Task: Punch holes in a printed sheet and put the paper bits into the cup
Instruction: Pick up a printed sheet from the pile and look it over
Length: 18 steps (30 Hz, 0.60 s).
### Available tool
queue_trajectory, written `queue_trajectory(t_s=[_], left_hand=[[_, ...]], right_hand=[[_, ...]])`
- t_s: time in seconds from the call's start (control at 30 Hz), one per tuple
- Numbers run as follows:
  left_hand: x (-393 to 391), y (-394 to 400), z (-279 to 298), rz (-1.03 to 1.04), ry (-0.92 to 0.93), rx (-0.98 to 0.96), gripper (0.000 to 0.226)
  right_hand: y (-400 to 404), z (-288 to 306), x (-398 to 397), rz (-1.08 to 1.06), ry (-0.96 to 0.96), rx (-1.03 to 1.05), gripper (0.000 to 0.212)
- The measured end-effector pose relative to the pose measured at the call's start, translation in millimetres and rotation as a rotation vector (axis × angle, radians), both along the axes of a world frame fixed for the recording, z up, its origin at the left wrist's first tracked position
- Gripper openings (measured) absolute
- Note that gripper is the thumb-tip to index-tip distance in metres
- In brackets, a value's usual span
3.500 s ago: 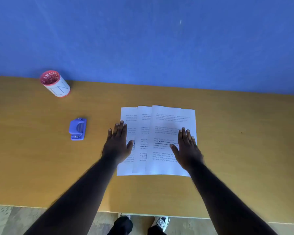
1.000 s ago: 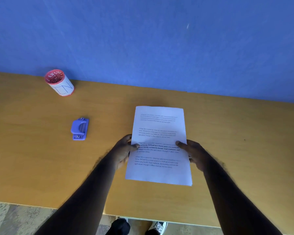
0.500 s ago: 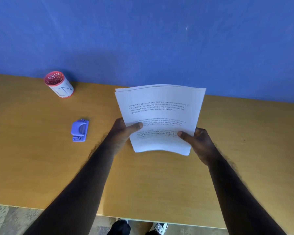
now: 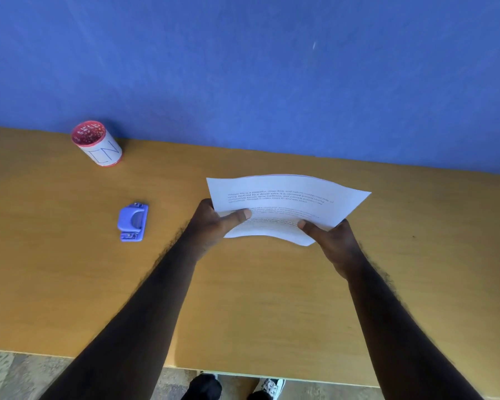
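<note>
A small stack of printed sheets [image 4: 286, 203] hangs above the wooden table [image 4: 70, 269], tilted away from me and bowed across its width. My left hand [image 4: 214, 223] grips its left edge, thumb on top. My right hand [image 4: 329, 241] grips its near right corner the same way. A blue hole punch [image 4: 132, 222] lies flat on the table, to the left of my left hand. A red-rimmed white cup [image 4: 97, 143] stands at the back left near the wall, with pale bits showing inside it.
A blue wall [image 4: 257, 67] rises right behind the table's far edge. The table's near edge [image 4: 243, 373] crosses the bottom of the view, with the floor and two shoes [image 4: 234, 388] below it.
The sheets lay spread on the table under my flat hands; both hands gathered them into one stack, lifted it off the table, then tipped it away from me and lower.
</note>
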<state>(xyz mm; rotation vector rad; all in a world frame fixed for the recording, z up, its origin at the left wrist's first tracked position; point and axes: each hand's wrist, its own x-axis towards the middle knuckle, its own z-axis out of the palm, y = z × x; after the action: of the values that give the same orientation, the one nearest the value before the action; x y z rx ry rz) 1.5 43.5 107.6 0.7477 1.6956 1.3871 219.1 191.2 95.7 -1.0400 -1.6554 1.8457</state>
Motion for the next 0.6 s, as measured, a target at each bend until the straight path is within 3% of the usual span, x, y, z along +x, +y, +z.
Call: queue_trajectory(t_s=[0.5,0.6], left_hand=[[6.6,1.5,-7.3,0.039,-0.006,-0.054,0.024],[6.2,2.8,-6.5,0.122,-0.040,-0.031,0.016]], right_hand=[[0.5,-10.7,-2.7,-0.045,-0.088,-0.066,0.029],[2.1,-15.5,-0.9,-0.083,-0.190,0.056,0.031]])
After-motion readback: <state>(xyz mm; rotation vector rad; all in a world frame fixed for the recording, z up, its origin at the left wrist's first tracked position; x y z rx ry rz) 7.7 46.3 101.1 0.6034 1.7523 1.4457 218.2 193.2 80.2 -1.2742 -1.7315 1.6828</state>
